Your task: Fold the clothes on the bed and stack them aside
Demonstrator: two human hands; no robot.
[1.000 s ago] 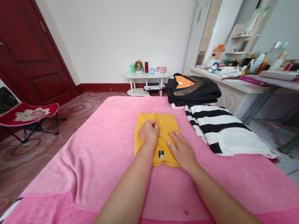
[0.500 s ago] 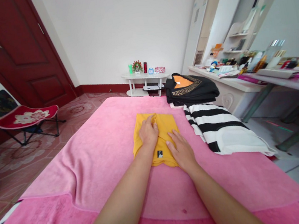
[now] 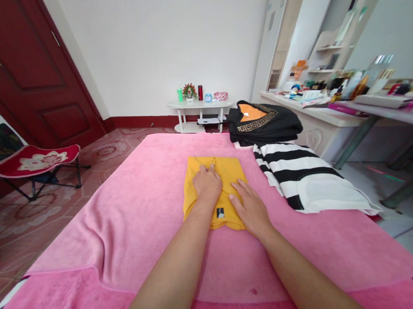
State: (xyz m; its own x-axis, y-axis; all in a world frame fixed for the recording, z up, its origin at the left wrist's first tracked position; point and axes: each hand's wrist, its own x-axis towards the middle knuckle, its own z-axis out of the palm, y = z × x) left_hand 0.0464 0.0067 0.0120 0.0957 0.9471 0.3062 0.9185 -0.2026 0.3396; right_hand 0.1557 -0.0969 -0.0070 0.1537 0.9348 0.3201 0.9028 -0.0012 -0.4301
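Observation:
A folded yellow garment [image 3: 228, 168] lies on the pink blanket in front of me, with a dark label [image 3: 220, 213] near its close edge and a twisted yellow trim [image 3: 213, 161] near its far edge. My left hand [image 3: 207, 185] rests on the garment's upper middle, its fingers slightly bent and apart on the cloth just below the trim. Flat along the garment's right side lies my right hand [image 3: 251, 209], fingers spread and holding nothing.
A folded black-and-white striped garment [image 3: 300, 173] lies to the right on the pink blanket [image 3: 136, 187]. Behind it sits a stack topped by a black garment [image 3: 276, 120]. A cluttered dressing table [image 3: 313, 110] borders the right; a folding chair [image 3: 33, 159] stands left.
My left hand has shifted slightly toward me and to the right, off the twisted trim, which now shows above the fingers. My right hand has stayed almost in place.

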